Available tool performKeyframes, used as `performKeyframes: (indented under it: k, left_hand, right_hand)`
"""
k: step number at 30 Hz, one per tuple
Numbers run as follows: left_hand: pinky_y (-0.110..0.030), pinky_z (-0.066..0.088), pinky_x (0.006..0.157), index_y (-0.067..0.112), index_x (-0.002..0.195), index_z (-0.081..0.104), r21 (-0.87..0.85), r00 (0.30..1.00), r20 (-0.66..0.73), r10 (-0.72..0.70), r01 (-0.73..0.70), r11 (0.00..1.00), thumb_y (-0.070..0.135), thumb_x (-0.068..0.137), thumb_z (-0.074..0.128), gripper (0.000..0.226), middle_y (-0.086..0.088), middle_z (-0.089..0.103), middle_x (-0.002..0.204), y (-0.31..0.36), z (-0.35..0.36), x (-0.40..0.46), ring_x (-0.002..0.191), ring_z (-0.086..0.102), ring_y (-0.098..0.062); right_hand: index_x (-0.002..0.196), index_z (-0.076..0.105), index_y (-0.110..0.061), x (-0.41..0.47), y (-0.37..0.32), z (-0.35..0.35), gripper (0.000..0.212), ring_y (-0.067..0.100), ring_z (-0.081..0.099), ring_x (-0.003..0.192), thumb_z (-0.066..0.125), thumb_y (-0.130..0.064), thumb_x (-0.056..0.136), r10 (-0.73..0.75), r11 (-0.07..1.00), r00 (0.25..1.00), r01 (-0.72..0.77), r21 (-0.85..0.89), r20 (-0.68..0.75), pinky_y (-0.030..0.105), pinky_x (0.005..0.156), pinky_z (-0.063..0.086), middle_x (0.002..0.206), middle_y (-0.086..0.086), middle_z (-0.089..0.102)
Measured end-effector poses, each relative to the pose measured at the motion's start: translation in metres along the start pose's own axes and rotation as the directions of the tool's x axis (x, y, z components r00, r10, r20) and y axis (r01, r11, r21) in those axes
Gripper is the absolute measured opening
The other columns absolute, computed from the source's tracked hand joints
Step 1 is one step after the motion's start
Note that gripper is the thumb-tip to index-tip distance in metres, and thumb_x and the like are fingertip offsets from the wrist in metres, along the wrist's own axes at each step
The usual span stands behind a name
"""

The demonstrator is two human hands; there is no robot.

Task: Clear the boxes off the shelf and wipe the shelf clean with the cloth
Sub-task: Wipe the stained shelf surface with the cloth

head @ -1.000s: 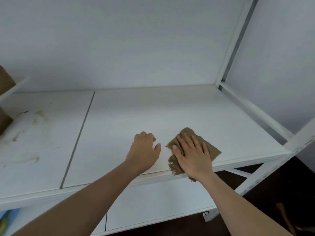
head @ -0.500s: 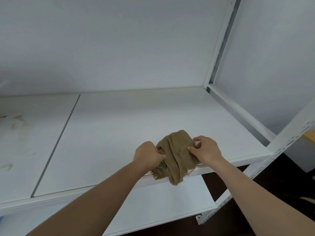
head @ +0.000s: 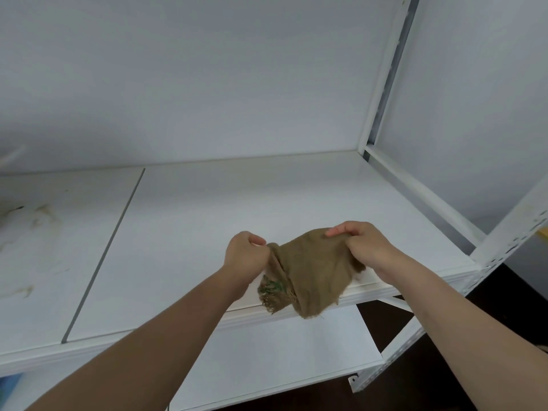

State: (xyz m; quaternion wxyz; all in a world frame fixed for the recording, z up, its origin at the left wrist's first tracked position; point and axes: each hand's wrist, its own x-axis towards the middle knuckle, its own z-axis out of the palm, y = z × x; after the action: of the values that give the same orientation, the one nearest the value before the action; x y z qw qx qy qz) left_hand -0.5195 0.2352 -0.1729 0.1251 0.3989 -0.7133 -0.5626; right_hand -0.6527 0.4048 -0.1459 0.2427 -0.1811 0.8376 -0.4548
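A brown cloth [head: 311, 269] with a frayed, green-stained corner hangs stretched between both hands just above the front edge of the white shelf [head: 207, 221]. My left hand [head: 246, 256] pinches the cloth's left corner. My right hand [head: 360, 247] grips its right edge with curled fingers. No boxes stand on the visible part of the shelf. Brown stains [head: 38, 221] mark the shelf's left panel.
A grey seam [head: 103, 256] splits the shelf into two panels. White metal uprights [head: 385, 75] and a perforated front post [head: 510, 232] frame the right end. A lower white shelf [head: 281, 360] sits below. The white wall lies close behind.
A second ago my right hand pressed the cloth flat on the shelf with the left beside it. Both hands have since picked the cloth up and pulled it apart, spreading it wider.
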Motion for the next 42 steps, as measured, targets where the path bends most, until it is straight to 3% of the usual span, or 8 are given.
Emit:
performKeyframes:
  k: [3, 6, 19, 23, 27, 32, 36, 42]
  left_hand:
    - [-0.042, 0.057, 0.080, 0.007, 0.095, 0.057, -0.181, 0.999, -0.046, -0.019, 0.010, 0.983, 0.001, 0.085, 0.049, 0.014, -0.010, 0.058, 0.089, 0.011, -0.011, 0.002, 0.079, 0.058, -0.025]
    - [-0.036, 0.049, 0.066, 0.006, 0.092, 0.054, -0.221, 1.000, 0.000, -0.012, 0.011, 0.975, 0.003, 0.090, 0.047, 0.008, -0.009, 0.051, 0.082, 0.023, -0.026, 0.000, 0.072, 0.051, -0.022]
    - [-0.025, 0.051, 0.061, 0.009, 0.098, 0.063, 0.176, 0.947, 0.321, 0.000, -0.059, 0.983, -0.005, 0.090, 0.045, 0.024, -0.006, 0.060, 0.077, 0.042, -0.065, -0.004, 0.070, 0.061, -0.016]
    - [-0.024, 0.046, 0.055, 0.011, 0.086, 0.066, 0.534, 0.965, 0.240, 0.107, -0.224, 0.815, -0.007, 0.086, 0.044, 0.028, -0.008, 0.060, 0.086, 0.013, -0.047, 0.000, 0.067, 0.055, -0.016]
    - [-0.016, 0.040, 0.055, 0.012, 0.076, 0.063, 0.594, 0.951, 0.214, 0.224, -0.309, 0.743, -0.009, 0.081, 0.045, 0.028, -0.005, 0.060, 0.094, 0.010, -0.032, 0.004, 0.074, 0.051, -0.010]
    - [-0.031, 0.035, 0.092, 0.020, 0.102, 0.056, 0.846, 0.898, 0.183, 0.401, -0.351, 0.400, 0.006, 0.081, 0.053, 0.026, 0.001, 0.036, 0.117, 0.013, -0.019, 0.001, 0.110, 0.036, -0.020]
    - [-0.035, 0.045, 0.088, 0.014, 0.097, 0.056, 0.657, 0.800, 0.357, 0.482, -0.582, 0.480, 0.005, 0.086, 0.042, 0.020, 0.001, 0.048, 0.104, 0.015, 0.015, -0.019, 0.097, 0.048, -0.017]
    - [-0.034, 0.034, 0.099, 0.014, 0.128, 0.036, 0.834, 0.886, 0.315, 0.341, -0.430, 0.347, 0.038, 0.102, 0.024, 0.037, -0.004, 0.032, 0.130, -0.006, 0.061, -0.024, 0.121, 0.033, -0.021]
  right_hand:
    - [0.101, 0.073, -0.020, 0.000, -0.004, -0.011, 0.044, 0.005, 0.059, 0.090, 0.038, 0.005, 0.091, -0.033, 0.997, 0.999, 0.035, 0.067, -0.041, 0.014, 0.061, 0.044, 0.107, -0.005, 0.066]
    - [0.100, 0.075, -0.017, -0.002, -0.006, -0.023, 0.020, 0.013, 0.066, 0.090, 0.059, -0.008, 0.093, -0.102, 0.985, 0.994, 0.107, 0.138, -0.042, 0.018, 0.072, 0.048, 0.102, 0.000, 0.073]
    - [0.116, 0.070, -0.026, -0.003, -0.011, -0.057, 0.038, 0.012, 0.060, 0.109, 0.054, -0.001, 0.093, -0.023, 1.000, 0.964, 0.020, 0.015, 0.264, 0.018, 0.085, 0.046, 0.125, -0.006, 0.061]
    - [0.136, 0.052, -0.025, 0.001, 0.014, -0.048, 0.047, 0.009, 0.049, 0.108, 0.063, -0.018, 0.092, 0.096, 0.891, 0.961, 0.033, -0.452, 0.259, 0.017, 0.084, 0.038, 0.138, -0.002, 0.048]
    - [0.143, 0.043, -0.025, -0.003, 0.018, -0.051, 0.057, 0.012, 0.044, 0.117, 0.066, -0.020, 0.091, 0.118, 0.895, 0.947, 0.029, -0.445, 0.299, 0.022, 0.095, 0.036, 0.144, -0.004, 0.040]
    - [0.136, 0.050, -0.027, 0.002, 0.025, -0.046, 0.042, 0.028, 0.025, 0.137, 0.053, -0.029, 0.095, -0.055, 0.603, 0.998, 0.059, -0.795, 0.033, 0.037, 0.107, 0.029, 0.151, 0.004, 0.026]
    - [0.120, 0.065, -0.025, 0.000, 0.034, -0.017, 0.029, 0.020, 0.042, 0.118, 0.051, -0.020, 0.094, -0.355, 0.719, 0.932, 0.318, -0.618, 0.067, 0.024, 0.095, 0.034, 0.121, 0.000, 0.053]
    - [0.130, 0.057, -0.027, 0.010, 0.054, 0.016, 0.037, 0.015, 0.041, 0.119, 0.045, -0.041, 0.098, -0.401, 0.686, 0.913, 0.357, -0.634, 0.081, 0.022, 0.100, 0.032, 0.130, -0.004, 0.049]
